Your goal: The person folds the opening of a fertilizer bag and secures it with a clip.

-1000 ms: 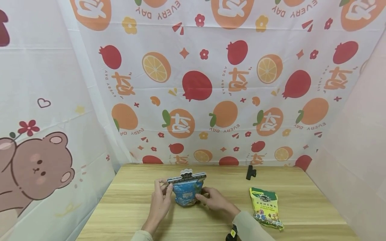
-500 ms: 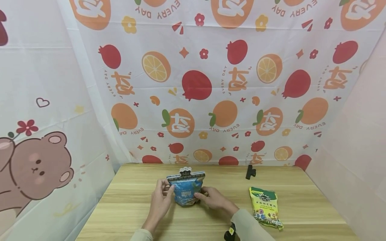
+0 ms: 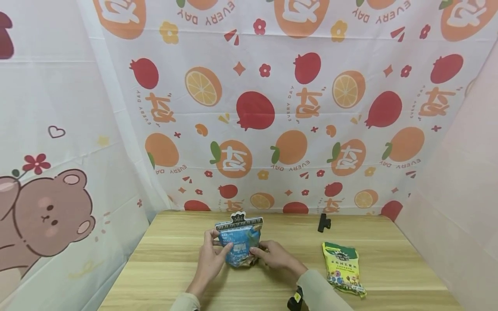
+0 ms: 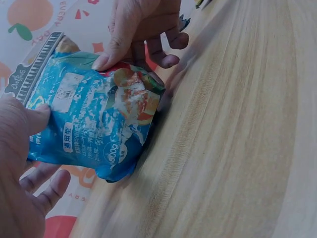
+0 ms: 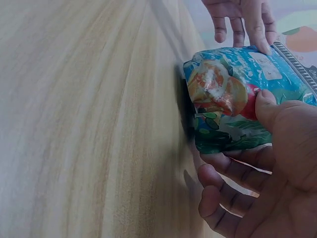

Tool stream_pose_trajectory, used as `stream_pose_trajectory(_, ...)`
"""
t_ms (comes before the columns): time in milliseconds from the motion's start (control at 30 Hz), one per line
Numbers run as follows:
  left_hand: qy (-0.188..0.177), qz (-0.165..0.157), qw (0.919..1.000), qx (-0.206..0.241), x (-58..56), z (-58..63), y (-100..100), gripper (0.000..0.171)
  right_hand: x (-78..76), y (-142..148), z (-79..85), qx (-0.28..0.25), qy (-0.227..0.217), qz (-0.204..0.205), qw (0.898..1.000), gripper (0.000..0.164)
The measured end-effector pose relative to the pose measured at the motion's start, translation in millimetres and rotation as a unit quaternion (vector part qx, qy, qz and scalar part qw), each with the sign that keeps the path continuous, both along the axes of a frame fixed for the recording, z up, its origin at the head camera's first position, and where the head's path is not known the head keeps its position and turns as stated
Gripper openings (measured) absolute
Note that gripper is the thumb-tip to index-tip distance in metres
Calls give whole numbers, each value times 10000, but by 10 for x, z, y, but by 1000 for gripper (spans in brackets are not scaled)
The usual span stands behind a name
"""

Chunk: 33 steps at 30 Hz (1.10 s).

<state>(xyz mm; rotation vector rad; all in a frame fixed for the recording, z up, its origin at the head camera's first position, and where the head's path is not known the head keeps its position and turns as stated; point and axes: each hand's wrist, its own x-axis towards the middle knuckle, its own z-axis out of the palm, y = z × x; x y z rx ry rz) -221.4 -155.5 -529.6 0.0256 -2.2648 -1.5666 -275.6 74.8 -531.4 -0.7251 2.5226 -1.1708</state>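
A blue bag (image 3: 238,247) printed with fruit stands on the wooden table, its top closed by a wide clip (image 3: 239,222) with a crown-shaped black-and-white handle. My left hand (image 3: 210,261) holds the bag's left side, thumb on the front face. On the other side my right hand (image 3: 275,256) pinches the bag low, its thumb over the printed fruit. In the right wrist view the right hand (image 5: 292,153) has its thumb on the front of the bag (image 5: 233,94) and its fingers under the edge.
To the right lies a yellow and green bag (image 3: 343,268). Behind it, near the table's back edge, is a black clip (image 3: 324,223). A black object with a yellow mark (image 3: 295,299) shows beside the right sleeve. A fruit-print cloth (image 3: 272,172) hangs behind the table (image 3: 167,255).
The left thumb has slid down and inward across the bag's front. The bag's clipped top has come up slightly, its handle now more upright. The right hand keeps its hold.
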Motion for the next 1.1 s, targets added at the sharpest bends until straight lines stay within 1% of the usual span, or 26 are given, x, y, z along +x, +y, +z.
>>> stream_pose_trajectory(167,2,81,9999,-98,-11,5,6,49,14,-10,23,-55,-51,-6,10000,36)
stream_pose_trajectory(300,-93,95,9998,-146,-22,9,8,49,35,-29,32,-105,-118,-62,9999,37)
stream_pose_trajectory(533,-150,176,9995,-218,-44,5,29,46,58,-49,33,-79,-48,-48,9999,42)
stream_pose_trajectory(767,-382,147,9992,40,-71,7,74,42,32,-58,1,-68,-139,-102,9998,40)
stream_pose_trajectory(967,-477,30,9989,-2,-104,-3,96,39,20,-60,7,50,-339,-274,9990,50)
stream_pose_trajectory(1100,-540,52,9985,7,-132,-23,101,38,21,-65,30,77,-459,-389,9982,51)
